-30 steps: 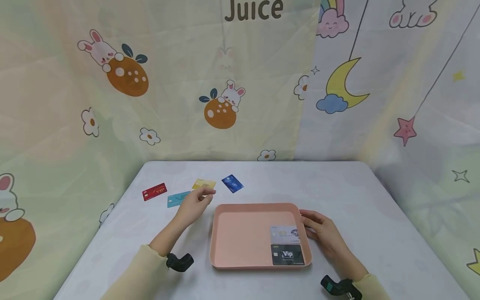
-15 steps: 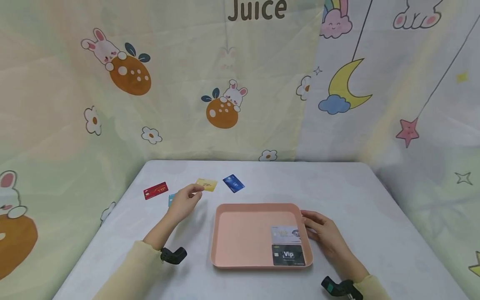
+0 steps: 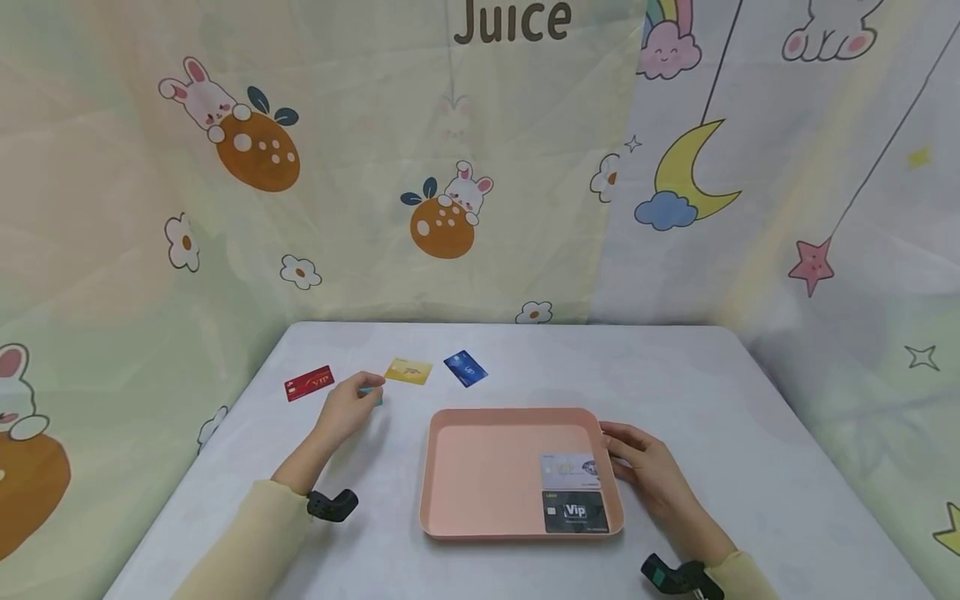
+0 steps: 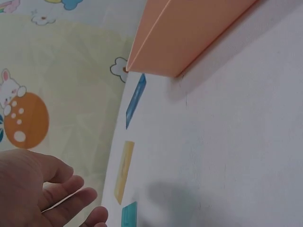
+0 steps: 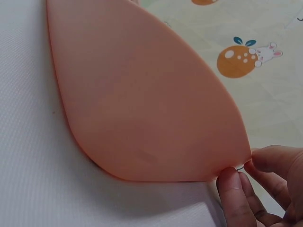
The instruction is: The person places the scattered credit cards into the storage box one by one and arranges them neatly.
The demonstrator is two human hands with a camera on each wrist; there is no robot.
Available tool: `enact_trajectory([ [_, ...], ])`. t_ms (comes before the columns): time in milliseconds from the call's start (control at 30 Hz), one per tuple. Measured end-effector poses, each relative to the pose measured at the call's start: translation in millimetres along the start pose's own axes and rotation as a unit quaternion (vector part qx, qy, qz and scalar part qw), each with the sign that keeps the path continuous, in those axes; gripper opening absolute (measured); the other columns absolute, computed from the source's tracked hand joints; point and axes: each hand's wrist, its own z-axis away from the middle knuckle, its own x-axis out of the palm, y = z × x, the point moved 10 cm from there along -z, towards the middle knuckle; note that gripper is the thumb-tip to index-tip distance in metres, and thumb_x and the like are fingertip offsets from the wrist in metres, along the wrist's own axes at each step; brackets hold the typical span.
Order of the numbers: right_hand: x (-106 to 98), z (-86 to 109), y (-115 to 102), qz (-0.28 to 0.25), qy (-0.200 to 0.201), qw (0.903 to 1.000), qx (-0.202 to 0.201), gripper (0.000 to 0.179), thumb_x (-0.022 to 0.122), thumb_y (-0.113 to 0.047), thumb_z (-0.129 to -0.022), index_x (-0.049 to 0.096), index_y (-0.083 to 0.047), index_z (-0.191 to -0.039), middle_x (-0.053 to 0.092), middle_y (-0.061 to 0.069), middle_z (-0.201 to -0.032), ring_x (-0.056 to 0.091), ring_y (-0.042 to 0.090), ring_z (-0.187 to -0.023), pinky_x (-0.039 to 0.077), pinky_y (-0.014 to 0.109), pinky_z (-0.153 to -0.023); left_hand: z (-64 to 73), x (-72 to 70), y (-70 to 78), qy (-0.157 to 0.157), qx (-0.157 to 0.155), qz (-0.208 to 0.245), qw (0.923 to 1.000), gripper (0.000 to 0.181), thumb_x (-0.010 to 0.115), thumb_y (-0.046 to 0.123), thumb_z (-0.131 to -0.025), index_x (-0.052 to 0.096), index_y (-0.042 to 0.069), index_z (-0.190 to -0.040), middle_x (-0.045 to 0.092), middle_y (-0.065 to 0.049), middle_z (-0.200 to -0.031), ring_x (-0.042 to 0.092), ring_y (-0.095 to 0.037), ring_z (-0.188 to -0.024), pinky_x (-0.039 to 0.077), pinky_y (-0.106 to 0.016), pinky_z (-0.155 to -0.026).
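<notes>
My left hand (image 3: pixel 348 410) is over the teal card (image 3: pixel 380 401) on the table; the hand covers most of that card in the head view. Its fingers are loosely bent, and the left wrist view shows nothing between them, with the teal card (image 4: pixel 129 215) below. Just right of the fingertips lies a yellow card (image 3: pixel 408 371). My right hand (image 3: pixel 648 467) touches the right edge of the pink tray (image 3: pixel 480 475), fingertips at the rim and outer wall. Inside the tray, at its right side, a silver card (image 3: pixel 562 471) lies behind a black Vip card (image 3: pixel 575 512).
A red VIP card (image 3: pixel 309 383) lies left of my left hand. Beyond the yellow one is a blue card (image 3: pixel 466 368). The white table (image 3: pixel 675 367) ends at a printed cloth wall (image 3: pixel 525 233) at the back.
My left hand has moved left, from beside the yellow card to over the teal card, uncovering the yellow one. The right hand and tray have stayed in place.
</notes>
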Motion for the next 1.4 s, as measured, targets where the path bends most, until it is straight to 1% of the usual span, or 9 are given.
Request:
enact_trajectory([
  [133, 0, 0.2, 0, 0.000, 0.000, 1.0000, -0.003, 0.050, 0.063, -0.024, -0.104, 0.052, -0.005, -0.149, 0.053, 0.020, -0.149, 0.066, 0.014, -0.113, 0.058, 0.023, -0.090, -3.8, -0.4, -11.8, -0.001, -0.007, -0.003, 1.0000, 0.037, 0.055, 0.024, -0.104, 0.060, 0.007, -0.137, 0.061, -0.019, -0.139, 0.060, -0.037, -0.121, 0.054, -0.053, -0.100],
  [300, 0, 0.2, -1, -0.001, -0.003, 1.0000, -0.007, 0.051, 0.063, -0.025, -0.104, 0.051, -0.004, -0.149, 0.053, 0.020, -0.149, 0.067, 0.014, -0.113, 0.058, 0.023, -0.090, -8.0, -2.2, -26.3, 0.002, -0.012, -0.011, 0.9999, 0.037, 0.055, 0.023, -0.105, 0.058, 0.005, -0.137, 0.061, -0.021, -0.137, 0.060, -0.038, -0.119, 0.053, -0.053, -0.102],
  [500, 0, 0.2, 0, -0.004, 0.000, 1.0000, -0.001, 0.053, 0.065, -0.025, -0.103, 0.050, -0.004, -0.150, 0.053, 0.020, -0.149, 0.067, 0.014, -0.113, 0.058, 0.024, -0.090, -11.6, -6.2, -36.8, -0.004, -0.022, -0.009, 0.9997, 0.039, 0.055, 0.020, -0.104, 0.056, 0.003, -0.139, 0.058, -0.024, -0.140, 0.058, -0.041, -0.121, 0.052, -0.055, -0.104],
  [700, 0, 0.3, -1, -0.006, 0.001, 1.0000, -0.002, 0.052, 0.065, -0.025, -0.103, 0.051, -0.004, -0.149, 0.053, 0.020, -0.149, 0.066, 0.015, -0.114, 0.058, 0.024, -0.090, -16.2, -15.0, -46.5, 0.002, -0.043, -0.014, 0.9990, 0.046, 0.061, 0.013, -0.098, 0.054, 0.000, -0.142, 0.051, -0.028, -0.145, 0.052, -0.044, -0.128, 0.048, -0.058, -0.107],
  [833, -1, 0.1, 1, -0.008, 0.003, 1.0000, 0.002, 0.052, 0.065, -0.025, -0.103, 0.051, -0.004, -0.149, 0.053, 0.020, -0.148, 0.067, 0.015, -0.113, 0.059, 0.024, -0.090, -18.1, -17.4, -54.9, 0.000, -0.055, -0.022, 0.9982, 0.051, 0.064, 0.009, -0.094, 0.052, -0.002, -0.142, 0.049, -0.029, -0.147, 0.049, -0.046, -0.129, 0.046, -0.059, -0.110],
  [967, -1, -0.6, 1, -0.010, 0.001, 0.9999, 0.001, 0.051, 0.065, -0.023, -0.103, 0.052, -0.004, -0.149, 0.054, 0.020, -0.148, 0.068, 0.014, -0.112, 0.059, 0.025, -0.090, -17.7, -18.4, -58.8, 0.001, -0.047, -0.036, 0.9983, 0.052, 0.065, 0.007, -0.092, 0.053, -0.004, -0.141, 0.049, -0.031, -0.147, 0.048, -0.046, -0.129, 0.043, -0.062, -0.111],
  [1133, 0, -1.0, 0, -0.009, -0.002, 1.0000, -0.003, 0.051, 0.064, -0.022, -0.103, 0.051, -0.003, -0.149, 0.054, 0.020, -0.146, 0.067, 0.013, -0.110, 0.059, 0.025, -0.090, -16.9, -22.2, -59.3, 0.010, -0.029, -0.056, 0.9979, 0.055, 0.066, 0.003, -0.088, 0.052, -0.008, -0.140, 0.049, -0.032, -0.144, 0.049, -0.046, -0.125, 0.044, -0.062, -0.109],
  [1267, 0, -0.4, 0, -0.006, -0.005, 1.0000, -0.004, 0.051, 0.063, -0.022, -0.104, 0.051, -0.004, -0.149, 0.054, 0.020, -0.147, 0.067, 0.013, -0.111, 0.059, 0.025, -0.090, -17.0, -25.4, -58.9, 0.015, -0.021, -0.077, 0.9967, 0.059, 0.069, 0.003, -0.087, 0.050, -0.011, -0.141, 0.048, -0.034, -0.143, 0.048, -0.048, -0.126, 0.044, -0.062, -0.109],
  [1400, 0, 0.0, 0, -0.002, -0.003, 1.0000, -0.007, 0.050, 0.063, -0.022, -0.104, 0.051, -0.004, -0.149, 0.054, 0.020, -0.147, 0.067, 0.014, -0.111, 0.059, 0.025, -0.090, -16.7, -27.4, -61.8, 0.011, -0.033, -0.086, 0.9957, 0.062, 0.071, 0.005, -0.089, 0.047, -0.011, -0.143, 0.045, -0.035, -0.143, 0.046, -0.049, -0.126, 0.043, -0.063, -0.109],
])
